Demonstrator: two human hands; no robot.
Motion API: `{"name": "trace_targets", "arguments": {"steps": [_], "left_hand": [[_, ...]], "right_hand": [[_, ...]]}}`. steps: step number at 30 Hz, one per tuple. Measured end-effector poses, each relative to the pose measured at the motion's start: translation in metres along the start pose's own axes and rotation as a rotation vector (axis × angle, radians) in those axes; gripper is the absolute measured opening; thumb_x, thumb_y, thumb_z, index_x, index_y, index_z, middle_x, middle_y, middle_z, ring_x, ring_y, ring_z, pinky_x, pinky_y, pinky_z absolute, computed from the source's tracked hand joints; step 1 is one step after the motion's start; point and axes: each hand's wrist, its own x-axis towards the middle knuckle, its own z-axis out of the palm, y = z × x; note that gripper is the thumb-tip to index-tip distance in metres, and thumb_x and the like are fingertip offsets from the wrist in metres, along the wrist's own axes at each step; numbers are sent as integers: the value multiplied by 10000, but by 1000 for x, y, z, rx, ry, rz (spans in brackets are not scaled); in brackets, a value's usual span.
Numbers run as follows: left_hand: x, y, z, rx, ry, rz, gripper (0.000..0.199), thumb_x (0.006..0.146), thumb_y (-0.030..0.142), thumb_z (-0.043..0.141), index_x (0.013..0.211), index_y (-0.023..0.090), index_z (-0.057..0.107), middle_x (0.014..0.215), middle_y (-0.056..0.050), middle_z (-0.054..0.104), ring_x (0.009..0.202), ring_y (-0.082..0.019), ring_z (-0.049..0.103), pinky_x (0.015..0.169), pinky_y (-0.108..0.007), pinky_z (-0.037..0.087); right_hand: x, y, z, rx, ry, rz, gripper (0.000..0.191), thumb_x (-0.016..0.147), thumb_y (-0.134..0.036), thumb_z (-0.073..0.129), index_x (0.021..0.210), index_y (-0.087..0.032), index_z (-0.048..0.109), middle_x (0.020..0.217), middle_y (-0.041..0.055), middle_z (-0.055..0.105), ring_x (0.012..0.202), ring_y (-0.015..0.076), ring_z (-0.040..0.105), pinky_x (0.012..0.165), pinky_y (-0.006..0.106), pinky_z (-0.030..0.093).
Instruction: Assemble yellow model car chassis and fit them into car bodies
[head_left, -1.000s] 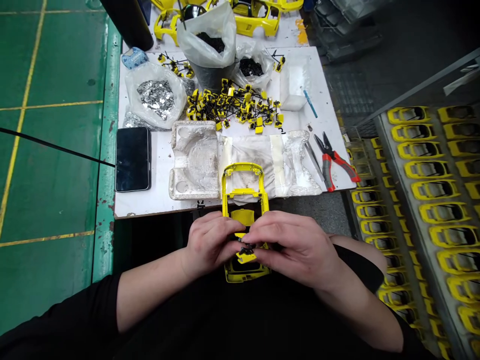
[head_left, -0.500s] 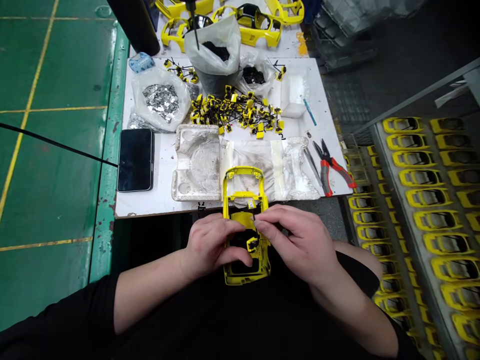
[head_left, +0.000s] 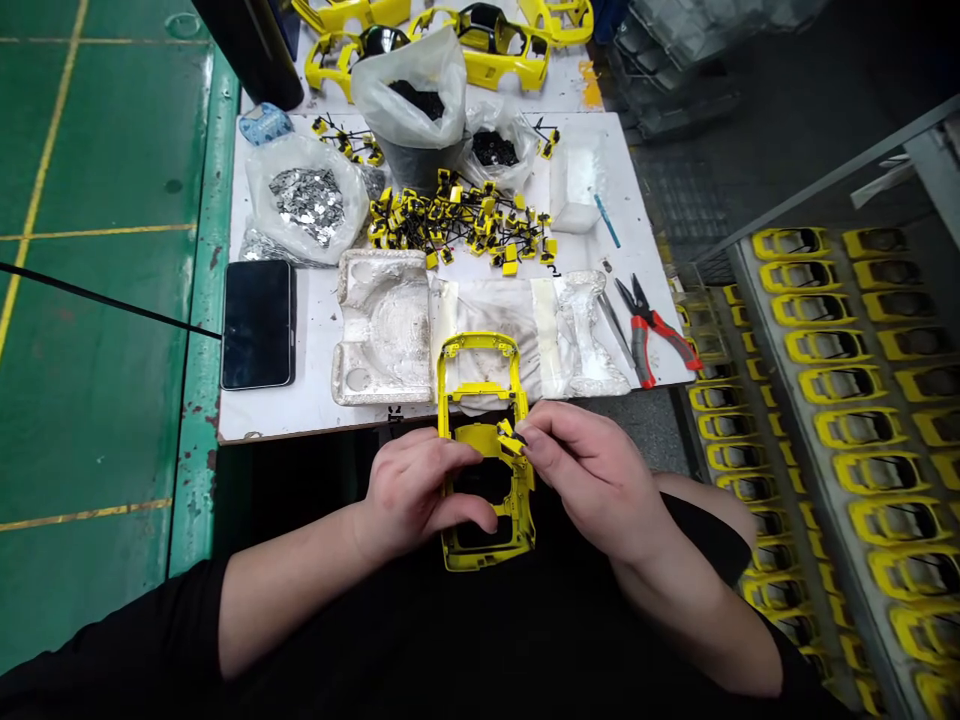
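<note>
- Left hand [head_left: 416,490] draped over the yellow model car body [head_left: 448,420], no telling if that's a real grip, body sitting just past the edge of the white worktable [head_left: 300,425]
- Right hand [head_left: 592,475] pinching a small yellow part [head_left: 510,437] with black stems, hands close but apart
- Biggest change: that part now up near the body's middle, lifted from lower down, no longer on the body
- White bag in a dark bucket [head_left: 420,170], full of black bits
- Clear bag [head_left: 307,205] of silver flakes
- Smaller clear bag [head_left: 493,150] of black bits
</note>
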Motion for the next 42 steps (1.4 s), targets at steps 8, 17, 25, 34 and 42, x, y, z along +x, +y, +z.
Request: {"name": "trace_targets", "arguments": {"steps": [8,17,25,34,42], "left_hand": [[0,1,1,23,3,11,498,961,667,781,1094,199,673,766,-16,760,647,-163,700,671,-301,591],[-9,16,10,70,143,-114,343,940,-18,765,1199,184,666,1072,-57,729,959,-165,734,849,-293,644],[-19,37,28,157,328,-414,304,923,74,793,1100,219,593,1071,-15,515,811,-119,523,666,-240,483],[-19,45,24,-751,189,-1100,479,1022,482,793,1376,251,567,955,3,678,785,-141,656,705,-249,561],[-5,41,15,-1068,88,-1185,475,979,437,832,1345,186,664,892,-16,722,745,-120,616,702,-232,538]], "right_hand": [[1,11,1,124,-14,11,333,1156,-460,633,926,-228,699,845,-32,645,769,117,569,723,259,441],[1,26,-3,224,-20,20,324,1138,-477,667,937,-228,722,885,-2,644,801,138,568,744,288,436],[4,49,1,567,-62,149,314,1105,-517,704,997,-224,732,707,-39,543,529,93,404,503,254,312],[6,54,1,677,-95,164,299,1088,-505,734,992,-222,735,687,-38,542,529,100,425,494,243,324],[1,26,-11,537,-82,106,258,1100,-435,741,967,-214,757,761,-23,604,583,95,477,556,261,365]]}}
